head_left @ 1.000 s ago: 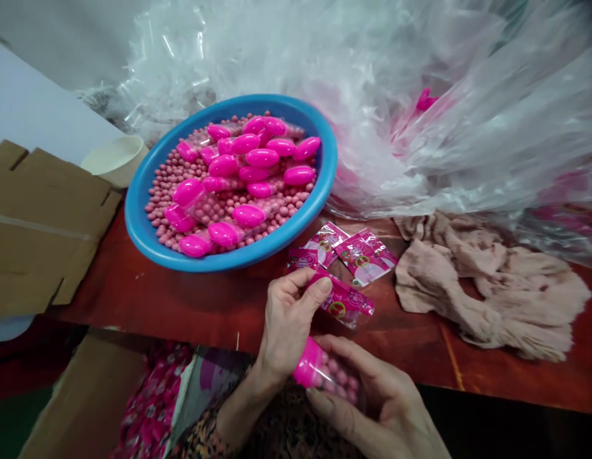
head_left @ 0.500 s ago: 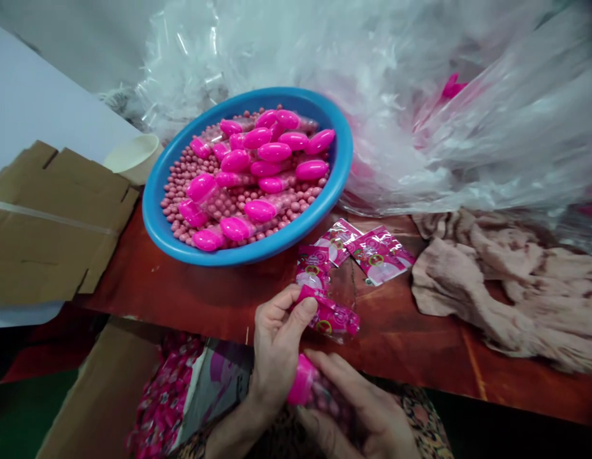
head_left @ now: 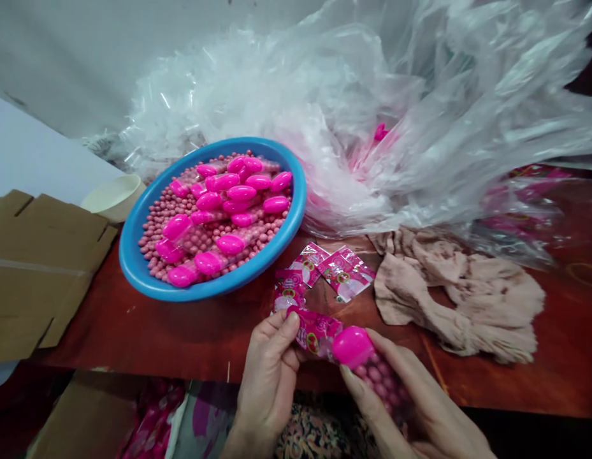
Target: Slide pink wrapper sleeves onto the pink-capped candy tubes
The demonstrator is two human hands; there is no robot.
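Observation:
Between the thumb and fingers of my left hand (head_left: 271,363) is the end of a pink printed sachet (head_left: 319,333). My right hand (head_left: 410,395) is wrapped round a clear container of pink balls with a bright pink rounded cap (head_left: 382,376). The cap end overlaps the right end of the sachet; I cannot tell whether it is inside. Beyond my left hand, more pink printed sachets (head_left: 347,273) lie on the red-brown table. Similar pink-capped containers (head_left: 241,193) rest on loose pink balls (head_left: 155,233) in a blue basin (head_left: 298,204).
Crumpled clear plastic (head_left: 257,83) is heaped at the back. A beige cloth (head_left: 415,290) lies to the right on the table (head_left: 181,338). Flattened cardboard (head_left: 42,280) and a cream bowl (head_left: 114,197) stand left. Below the edge, a box holds pink packets (head_left: 150,417).
My right hand has brought the container up and tilted its cap against the sachet. My left hand still pinches the sachet. The view has shifted, so the basin appears lower and further left.

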